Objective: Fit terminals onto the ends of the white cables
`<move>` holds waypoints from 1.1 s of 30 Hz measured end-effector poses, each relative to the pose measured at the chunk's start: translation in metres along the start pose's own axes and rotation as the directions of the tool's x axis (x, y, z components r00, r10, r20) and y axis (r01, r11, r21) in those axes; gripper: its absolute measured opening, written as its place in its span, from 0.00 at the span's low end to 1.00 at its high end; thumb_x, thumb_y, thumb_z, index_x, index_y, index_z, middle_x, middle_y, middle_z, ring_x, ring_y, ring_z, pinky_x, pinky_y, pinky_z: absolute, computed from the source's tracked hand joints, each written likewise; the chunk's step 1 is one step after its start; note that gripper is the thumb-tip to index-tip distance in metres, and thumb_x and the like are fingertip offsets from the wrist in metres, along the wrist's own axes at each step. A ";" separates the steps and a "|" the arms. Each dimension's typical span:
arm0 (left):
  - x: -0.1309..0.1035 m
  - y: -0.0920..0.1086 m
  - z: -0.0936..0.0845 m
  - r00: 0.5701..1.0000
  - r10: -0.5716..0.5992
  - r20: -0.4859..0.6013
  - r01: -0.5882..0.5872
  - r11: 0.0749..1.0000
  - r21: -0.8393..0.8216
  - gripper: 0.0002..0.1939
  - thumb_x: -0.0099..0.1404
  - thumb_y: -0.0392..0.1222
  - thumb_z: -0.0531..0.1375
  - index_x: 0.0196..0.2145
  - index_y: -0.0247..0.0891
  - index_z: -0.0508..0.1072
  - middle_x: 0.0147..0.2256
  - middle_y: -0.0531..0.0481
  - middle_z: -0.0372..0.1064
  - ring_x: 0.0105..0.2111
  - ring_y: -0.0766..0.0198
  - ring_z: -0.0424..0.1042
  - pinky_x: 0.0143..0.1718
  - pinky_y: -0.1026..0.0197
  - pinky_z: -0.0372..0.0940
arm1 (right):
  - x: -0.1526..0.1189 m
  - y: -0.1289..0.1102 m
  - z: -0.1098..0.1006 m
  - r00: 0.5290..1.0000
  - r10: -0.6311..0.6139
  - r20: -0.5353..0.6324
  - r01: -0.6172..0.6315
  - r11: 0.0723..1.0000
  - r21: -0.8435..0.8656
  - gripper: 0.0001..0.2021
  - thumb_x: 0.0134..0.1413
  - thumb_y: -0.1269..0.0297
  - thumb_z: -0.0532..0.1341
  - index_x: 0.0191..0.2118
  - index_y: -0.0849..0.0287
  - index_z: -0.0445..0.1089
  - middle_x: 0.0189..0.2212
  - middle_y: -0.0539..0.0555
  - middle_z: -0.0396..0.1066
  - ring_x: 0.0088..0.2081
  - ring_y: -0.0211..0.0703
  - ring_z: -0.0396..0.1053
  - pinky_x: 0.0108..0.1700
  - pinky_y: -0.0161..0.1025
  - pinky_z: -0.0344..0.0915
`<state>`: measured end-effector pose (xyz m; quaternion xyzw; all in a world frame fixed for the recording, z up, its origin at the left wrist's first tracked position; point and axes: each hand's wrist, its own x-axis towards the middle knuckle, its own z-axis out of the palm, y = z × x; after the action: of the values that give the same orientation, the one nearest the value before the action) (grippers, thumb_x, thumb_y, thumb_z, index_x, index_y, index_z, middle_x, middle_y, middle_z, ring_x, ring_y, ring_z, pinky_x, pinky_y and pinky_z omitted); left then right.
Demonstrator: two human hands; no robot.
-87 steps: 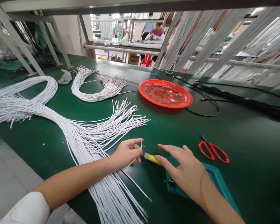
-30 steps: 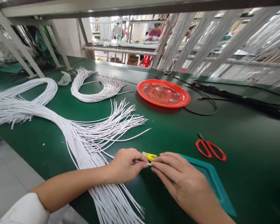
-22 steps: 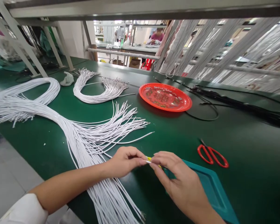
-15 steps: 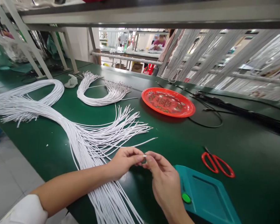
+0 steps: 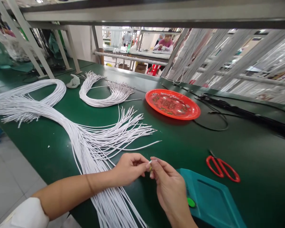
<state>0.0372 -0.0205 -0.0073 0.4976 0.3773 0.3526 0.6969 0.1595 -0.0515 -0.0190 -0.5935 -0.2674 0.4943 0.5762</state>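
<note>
My left hand (image 5: 130, 169) is closed in a pinch, its thumb and forefinger meeting the fingertips of my right hand (image 5: 168, 183). Between them shows the short white tip of a cable (image 5: 150, 161), with a speck of yellow-green just below it; the rest is covered by the fingers. My right hand is also closed, pinching this same tip. Under my left forearm runs a thick bundle of white cables (image 5: 83, 148), its loose ends fanned out beyond my left hand. Beside my right hand lies a teal machine or case (image 5: 213, 193) with a green button (image 5: 191, 202).
Red-handled scissors (image 5: 222, 167) lie on the green table (image 5: 256, 161) at right. Behind them are a red oval tray (image 5: 173, 104) and black cables (image 5: 247, 112). A curved white cable bundle (image 5: 97, 100) lies farther back. A shelf beam (image 5: 142, 19) crosses above; a co-worker (image 5: 165, 44) sits beyond.
Both hands have shifted slightly down and right, still together. The white tip is now tilted, and a yellow-green speck shows under it. The view has moved a little.
</note>
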 end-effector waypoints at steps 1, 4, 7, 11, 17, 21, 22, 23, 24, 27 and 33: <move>0.000 -0.001 0.001 1.000 -0.022 0.004 0.022 1.000 -0.005 0.18 0.52 0.51 0.60 0.25 0.30 0.68 0.22 0.51 0.65 0.20 0.74 0.62 0.24 0.69 0.59 | -0.001 -0.001 0.001 0.999 0.031 0.010 -0.031 0.999 0.031 0.15 0.32 0.58 0.68 0.28 0.62 0.72 0.20 0.49 0.67 0.20 0.32 0.58 0.22 0.33 0.59; 0.001 -0.006 0.001 0.997 -0.073 0.002 0.073 0.997 -0.030 0.18 0.51 0.51 0.61 0.28 0.30 0.67 0.22 0.52 0.65 0.19 0.74 0.62 0.21 0.69 0.58 | -0.004 -0.003 0.002 0.997 0.068 0.030 -0.070 0.996 0.054 0.15 0.32 0.57 0.68 0.28 0.62 0.73 0.20 0.50 0.67 0.19 0.31 0.58 0.20 0.32 0.56; 0.000 -0.007 0.001 0.999 -0.030 -0.035 0.029 1.000 -0.005 0.17 0.53 0.50 0.59 0.31 0.31 0.68 0.23 0.51 0.65 0.17 0.74 0.61 0.20 0.70 0.57 | -0.002 -0.003 -0.003 0.999 0.016 0.037 -0.014 0.999 -0.040 0.15 0.36 0.56 0.66 0.30 0.61 0.73 0.22 0.50 0.69 0.19 0.32 0.57 0.21 0.32 0.57; -0.002 -0.007 0.001 0.999 -0.038 -0.024 0.042 0.980 0.195 0.13 0.54 0.46 0.58 0.27 0.31 0.69 0.22 0.52 0.65 0.17 0.75 0.60 0.19 0.70 0.56 | 0.003 -0.005 -0.013 0.996 -0.056 0.073 0.075 0.953 -0.293 0.15 0.36 0.55 0.66 0.29 0.61 0.74 0.27 0.53 0.72 0.20 0.33 0.58 0.21 0.33 0.57; -0.003 -0.007 0.005 0.992 -0.105 -0.063 0.111 0.990 0.087 0.15 0.53 0.49 0.59 0.27 0.31 0.66 0.22 0.52 0.64 0.17 0.73 0.64 0.19 0.69 0.58 | 0.000 -0.002 -0.007 1.000 0.022 0.008 -0.020 0.989 -0.144 0.16 0.33 0.54 0.67 0.27 0.63 0.74 0.17 0.49 0.67 0.16 0.31 0.54 0.18 0.33 0.53; -0.003 -0.006 0.008 0.995 -0.066 -0.070 0.061 0.996 -0.072 0.19 0.52 0.53 0.59 0.28 0.31 0.64 0.21 0.52 0.64 0.18 0.72 0.65 0.21 0.69 0.61 | -0.002 0.007 0.000 1.000 -0.008 0.001 0.008 0.997 -0.082 0.17 0.36 0.55 0.66 0.31 0.63 0.74 0.18 0.50 0.68 0.18 0.33 0.57 0.20 0.33 0.56; -0.003 -0.007 0.008 0.996 -0.054 -0.064 0.049 0.995 -0.085 0.19 0.52 0.53 0.59 0.28 0.31 0.64 0.21 0.52 0.64 0.18 0.72 0.65 0.21 0.69 0.61 | -0.003 0.008 0.000 0.999 -0.044 -0.003 0.043 0.991 -0.124 0.17 0.38 0.55 0.65 0.32 0.63 0.74 0.20 0.51 0.69 0.19 0.34 0.58 0.21 0.34 0.57; -0.003 -0.007 0.008 0.997 -0.046 -0.063 0.041 0.996 -0.081 0.19 0.52 0.53 0.59 0.29 0.31 0.65 0.21 0.52 0.64 0.18 0.73 0.65 0.21 0.69 0.61 | -0.003 0.008 0.000 0.995 -0.096 0.000 0.094 0.977 -0.190 0.16 0.39 0.55 0.64 0.32 0.62 0.74 0.22 0.52 0.70 0.20 0.35 0.60 0.22 0.34 0.58; -0.003 -0.007 0.008 0.997 -0.042 -0.066 0.038 0.997 -0.066 0.19 0.53 0.53 0.59 0.30 0.31 0.65 0.21 0.52 0.64 0.18 0.73 0.64 0.20 0.70 0.60 | -0.004 0.007 -0.002 0.986 -0.164 0.016 0.162 0.948 -0.275 0.15 0.41 0.55 0.63 0.32 0.62 0.74 0.24 0.53 0.71 0.22 0.36 0.62 0.23 0.35 0.60; -0.004 -0.007 0.007 0.997 -0.030 -0.074 0.030 1.000 0.008 0.17 0.53 0.51 0.59 0.30 0.31 0.67 0.23 0.52 0.64 0.16 0.75 0.61 0.17 0.71 0.58 | -0.004 0.002 -0.008 0.900 -0.417 0.127 0.417 0.737 -0.532 0.10 0.47 0.58 0.60 0.29 0.59 0.73 0.30 0.54 0.72 0.29 0.40 0.67 0.30 0.37 0.63; -0.004 -0.010 0.004 0.999 -0.002 -0.040 0.009 0.983 0.185 0.14 0.57 0.47 0.55 0.30 0.31 0.70 0.23 0.51 0.65 0.16 0.75 0.60 0.17 0.71 0.57 | 0.000 -0.005 -0.018 0.626 -0.665 0.408 0.690 0.229 -0.686 0.07 0.51 0.65 0.56 0.29 0.58 0.70 0.28 0.53 0.71 0.31 0.40 0.68 0.34 0.37 0.64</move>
<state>0.0400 -0.0282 -0.0157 0.5524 0.4234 0.3237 0.6409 0.1771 -0.0582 -0.0166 -0.5993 -0.6946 0.0278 0.3971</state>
